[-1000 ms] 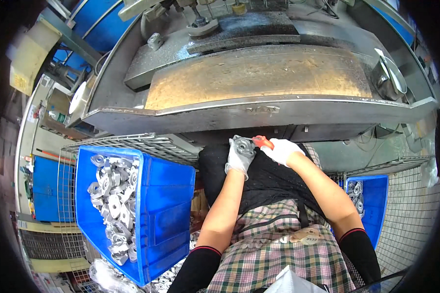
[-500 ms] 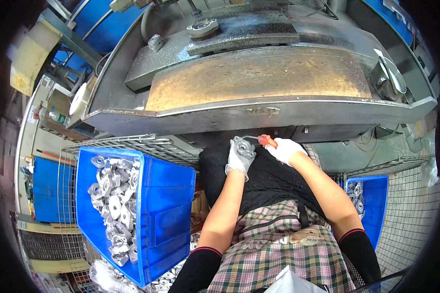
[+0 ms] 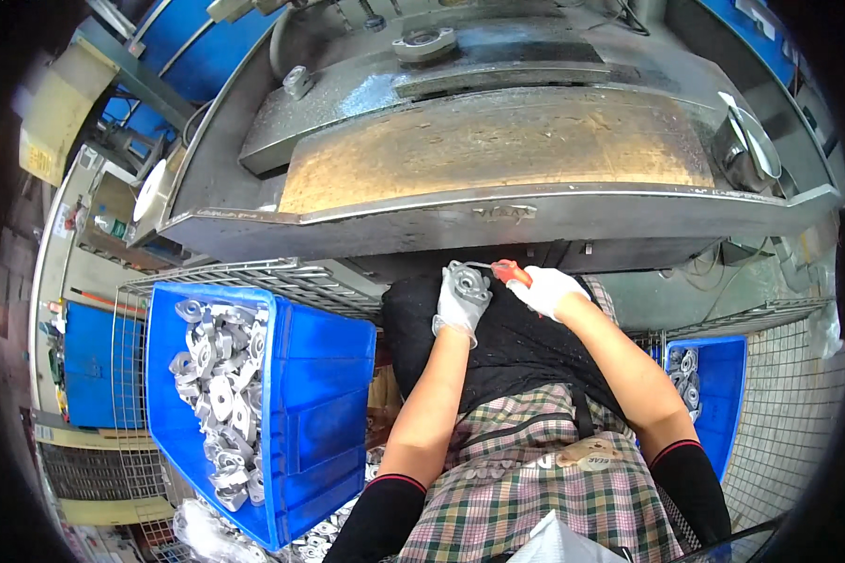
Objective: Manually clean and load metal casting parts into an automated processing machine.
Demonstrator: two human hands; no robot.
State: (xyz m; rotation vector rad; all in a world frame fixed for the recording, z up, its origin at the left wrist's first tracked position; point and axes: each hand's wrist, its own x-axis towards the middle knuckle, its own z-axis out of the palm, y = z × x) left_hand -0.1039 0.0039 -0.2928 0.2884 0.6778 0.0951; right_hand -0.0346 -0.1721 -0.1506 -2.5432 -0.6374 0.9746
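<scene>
My left hand, in a white glove, is closed around a grey cast metal flange part with a round central opening. It is held above my lap, just in front of the machine's front edge. My right hand, also gloved, grips the red handle of a deburring tool. The tool's thin metal shaft points left and meets the upper edge of the flange part. Exactly where the tip rests is too small to make out.
On my left a blue bin holds many similar metal parts. Another blue bin with parts is at the right. Ahead stands a machine with a wooden board, a clamped flange part and a metal pot.
The tool's shaft has shifted slightly against the flange part, and its handle has moved a little left. On the machine, the bed with the clamped part has slid right.
</scene>
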